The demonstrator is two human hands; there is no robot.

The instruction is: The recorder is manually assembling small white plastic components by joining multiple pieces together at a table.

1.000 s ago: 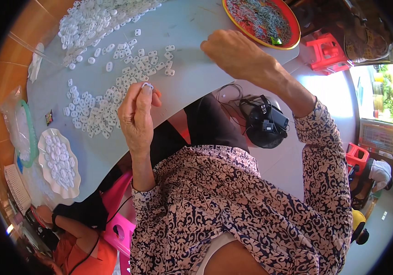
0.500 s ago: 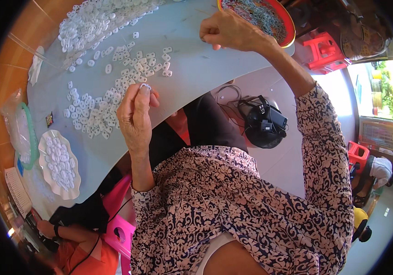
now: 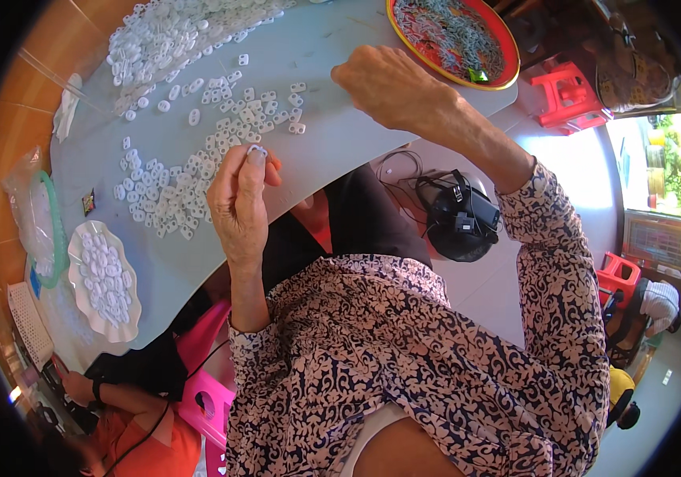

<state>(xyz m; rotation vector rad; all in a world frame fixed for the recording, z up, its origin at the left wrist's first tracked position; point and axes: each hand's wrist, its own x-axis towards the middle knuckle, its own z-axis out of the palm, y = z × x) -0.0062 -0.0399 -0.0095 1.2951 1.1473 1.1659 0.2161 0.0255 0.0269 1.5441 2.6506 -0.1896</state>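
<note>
pinching one white ring (image 3: 257, 149), left hand (image 3: 241, 199); right hand (image 3: 392, 83) fisted.

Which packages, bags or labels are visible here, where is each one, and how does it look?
Clear plastic bag: at the table's left edge, crumpled, see-through, lying over a green rim.
Small packet: flat on the grey table, right of the bag, square, dark with bits of colour.
No signs or screens can be made out.
</note>
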